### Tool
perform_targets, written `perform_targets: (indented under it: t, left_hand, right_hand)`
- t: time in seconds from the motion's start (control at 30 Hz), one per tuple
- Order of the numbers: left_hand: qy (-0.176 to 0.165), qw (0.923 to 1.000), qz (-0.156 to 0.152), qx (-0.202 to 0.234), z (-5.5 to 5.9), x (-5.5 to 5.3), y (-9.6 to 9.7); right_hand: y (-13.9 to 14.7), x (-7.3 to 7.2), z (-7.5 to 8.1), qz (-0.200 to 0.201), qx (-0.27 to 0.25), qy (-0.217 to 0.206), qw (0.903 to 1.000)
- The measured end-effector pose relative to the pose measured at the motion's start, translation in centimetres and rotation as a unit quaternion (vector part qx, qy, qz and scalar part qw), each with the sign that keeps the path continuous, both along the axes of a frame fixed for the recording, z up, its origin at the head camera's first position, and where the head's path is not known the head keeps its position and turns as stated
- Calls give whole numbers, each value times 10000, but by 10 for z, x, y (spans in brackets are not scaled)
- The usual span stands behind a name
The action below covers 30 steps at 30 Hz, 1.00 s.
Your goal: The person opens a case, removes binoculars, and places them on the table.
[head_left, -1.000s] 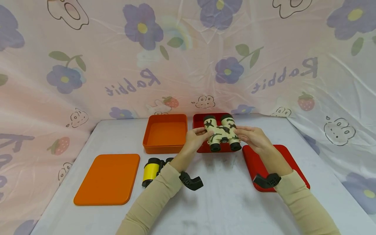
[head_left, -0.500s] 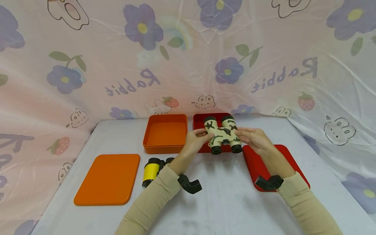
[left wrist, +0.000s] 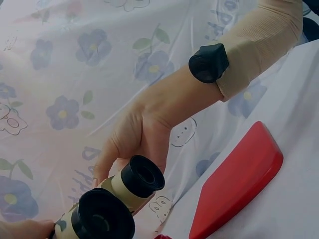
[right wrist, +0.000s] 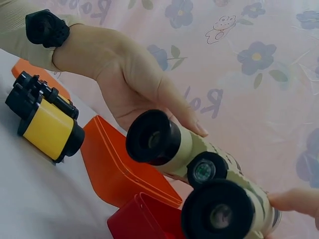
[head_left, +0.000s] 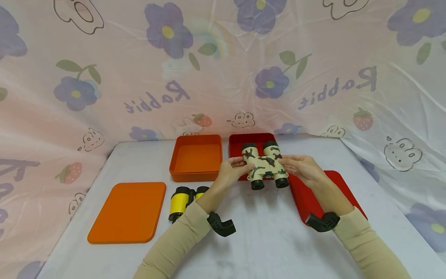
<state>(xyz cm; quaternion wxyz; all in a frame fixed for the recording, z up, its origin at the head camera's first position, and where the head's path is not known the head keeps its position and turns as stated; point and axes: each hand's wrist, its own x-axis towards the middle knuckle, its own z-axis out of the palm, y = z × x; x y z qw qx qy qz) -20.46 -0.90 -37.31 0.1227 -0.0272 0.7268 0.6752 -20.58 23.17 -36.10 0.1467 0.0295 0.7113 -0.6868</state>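
Note:
Camouflage binoculars (head_left: 267,166) are held up between both hands, overlapping the front of the red box (head_left: 252,138) in the head view. My left hand (head_left: 230,174) grips the left barrel, thumb on top. On the other side my right hand (head_left: 304,169) holds the right barrel with its fingers. Black eyecups face back toward me, and a small round compass (right wrist: 204,170) shows between them in the right wrist view. Yellow and black binoculars (head_left: 179,203) rest on the table, partly hidden behind my left forearm.
An orange open box (head_left: 196,155) stands left of the red box. The orange lid (head_left: 129,213) lies flat at front left, and the red lid (head_left: 334,193) lies at right under my right forearm. A printed cloth (head_left: 223,69) hangs behind the table.
Both hands have drawn the camouflage binoculars slightly toward me and down in the head view, uncovering more of the red box. The lids and yellow binoculars stay put.

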Motion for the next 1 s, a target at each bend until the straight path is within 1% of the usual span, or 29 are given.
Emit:
perform_targets:
  t: [0.2,0.3,0.47,0.63,0.77,1.0]
  left_hand:
    - [16,10000,-55,-39,-1,4,-2]
    - [41,9999,-75,-53,-3,7,-3]
    - [38,9999,-95,-21,-8,10,-4]
    - [55,9999,-125,-78,-13,12,-4]
    - [86,9998,-149,-132,-16,17,-6]
    - [41,9996,-208,-167,-24,26,-10]
  right_hand:
    - [0,3,-2,162,394,-78,9991]
    - [0,4,-3,207,497,-116,9985]
    - [1,7,-5,293,573,-175,9978]
    - [2,9,-6,386,563,-189,9975]
    - [2,11,-8,406,658,-210,9968]
    - [4,15,-16,647,913,-151,9936]
